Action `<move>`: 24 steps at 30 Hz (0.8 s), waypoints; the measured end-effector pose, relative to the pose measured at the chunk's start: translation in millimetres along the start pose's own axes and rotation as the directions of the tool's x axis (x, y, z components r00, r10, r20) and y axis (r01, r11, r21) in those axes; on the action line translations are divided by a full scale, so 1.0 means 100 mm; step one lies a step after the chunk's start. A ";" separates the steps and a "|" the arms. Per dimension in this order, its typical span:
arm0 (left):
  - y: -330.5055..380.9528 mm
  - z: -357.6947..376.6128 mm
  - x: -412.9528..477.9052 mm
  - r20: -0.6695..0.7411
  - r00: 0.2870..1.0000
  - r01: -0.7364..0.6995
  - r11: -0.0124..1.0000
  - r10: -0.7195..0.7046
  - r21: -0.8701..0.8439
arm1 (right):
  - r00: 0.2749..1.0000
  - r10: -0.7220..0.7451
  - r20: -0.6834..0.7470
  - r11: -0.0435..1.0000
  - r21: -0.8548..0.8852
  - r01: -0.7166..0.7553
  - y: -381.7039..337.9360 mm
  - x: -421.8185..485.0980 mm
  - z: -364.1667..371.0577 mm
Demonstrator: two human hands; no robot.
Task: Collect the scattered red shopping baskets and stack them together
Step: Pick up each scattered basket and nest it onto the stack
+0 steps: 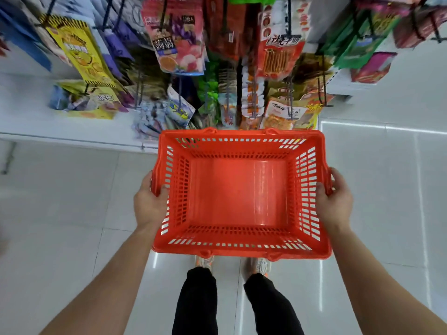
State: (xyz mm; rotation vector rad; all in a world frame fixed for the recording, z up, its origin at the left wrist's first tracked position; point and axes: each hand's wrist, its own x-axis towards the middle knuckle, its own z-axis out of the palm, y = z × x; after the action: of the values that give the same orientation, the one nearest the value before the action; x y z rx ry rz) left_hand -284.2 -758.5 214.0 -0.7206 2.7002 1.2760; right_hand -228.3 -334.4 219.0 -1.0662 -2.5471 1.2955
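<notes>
An empty red shopping basket (pixel 239 192) with slotted walls is held level in front of me, above the floor and my feet. My left hand (pixel 148 201) grips its left rim, thumb inside the wall. On the opposite rim my right hand (pixel 335 199) grips the same way. The basket's handles are folded down along the far and near rims. No other basket is in view.
A white shelf unit (pixel 72 131) with hooks of hanging snack bags (pixel 179 39) stands directly ahead, close to the basket's far rim. Glossy white floor tiles (pixel 387 189) lie to the left, right and below. My legs and shoes (pixel 205 261) are under the basket.
</notes>
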 end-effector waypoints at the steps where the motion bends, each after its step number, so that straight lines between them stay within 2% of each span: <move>1: -0.07 0.06 0.01 0.011 1.000 0.008 0.999 -0.008 0.043 | 1.000 0.010 0.018 1.000 -0.012 -0.010 0.08 0.03 0.06; 4: -0.25 0.16 0.07 0.097 0.994 0.022 0.981 -0.042 0.193 | 0.991 0.044 0.128 0.997 -0.073 -0.035 0.27 0.06 0.22; 8: -0.28 0.10 0.09 0.161 0.968 0.132 0.937 -0.192 0.322 | 0.959 0.066 0.276 0.964 -0.264 0.010 0.22 0.02 0.30; 11: -0.04 -0.11 -0.09 0.169 0.972 0.099 0.940 -0.161 0.326 | 0.947 0.025 0.320 0.942 -0.326 0.085 -0.17 -0.08 0.21; 14: 0.29 -0.45 -0.36 0.189 0.973 0.064 0.939 -0.134 0.337 | 0.899 -0.034 0.437 0.875 -0.422 0.239 -0.81 -0.23 0.09; 19: 0.73 -1.13 -1.01 0.129 0.978 0.122 0.952 -0.163 0.282 | 0.767 -0.162 0.621 0.728 -0.449 0.517 -1.85 -0.66 -0.06; 24: 0.85 -1.73 -1.93 -0.047 0.968 0.251 0.954 -0.247 0.165 | 0.541 -0.283 0.792 0.577 -0.310 0.756 -2.52 -1.37 -0.10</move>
State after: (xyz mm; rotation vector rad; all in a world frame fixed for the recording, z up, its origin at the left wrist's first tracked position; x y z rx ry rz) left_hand -127.4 -767.2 436.2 -1.0224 2.5918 0.9730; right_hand -258.5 -513.1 442.5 0.4451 -3.5380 0.6685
